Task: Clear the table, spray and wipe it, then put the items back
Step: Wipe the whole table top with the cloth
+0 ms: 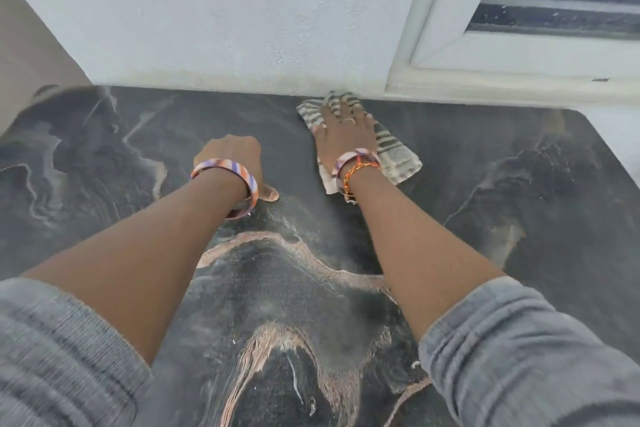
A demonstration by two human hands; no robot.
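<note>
The table (pixel 485 191) has a dark marbled top with pale and copper veins, and its middle looks wet and streaked. A striped grey and cream cloth (pixel 394 152) lies flat at the table's far edge, against the wall. My right hand (pixel 346 128) presses down on the cloth with its fingers spread straight. My left hand (pixel 232 163) rests on the bare tabletop to the left of the cloth, fingers curled under into a fist and thumb touching the surface; it holds nothing. Both wrists wear striped bangles.
A white textured wall (pixel 225 17) runs along the table's far edge. A white window frame (pixel 467 69) with dark glass sits at the upper right. The table's rounded right corner (pixel 588 121) is in view.
</note>
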